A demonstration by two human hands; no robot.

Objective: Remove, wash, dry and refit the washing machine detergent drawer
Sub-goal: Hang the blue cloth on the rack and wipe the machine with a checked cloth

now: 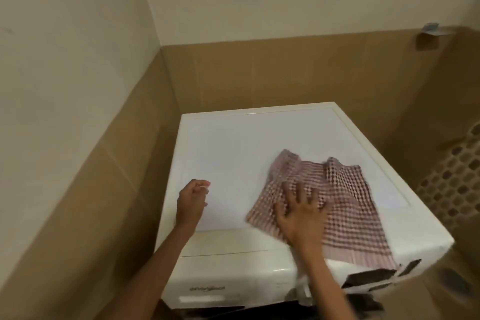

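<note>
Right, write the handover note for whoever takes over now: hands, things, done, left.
Left hand: loosely curled over the washer top, with nothing visible in it.
Right hand: fingers spread flat on the cloth.
Cloth: lies on the top's right front, near corner over the front edge.
Drawer: seems flush in the front panel, but it is blurred.
Done: cannot tell whether it is washed and refitted or not yet pulled.
Left: check the drawer first, then carry on from there.
</note>
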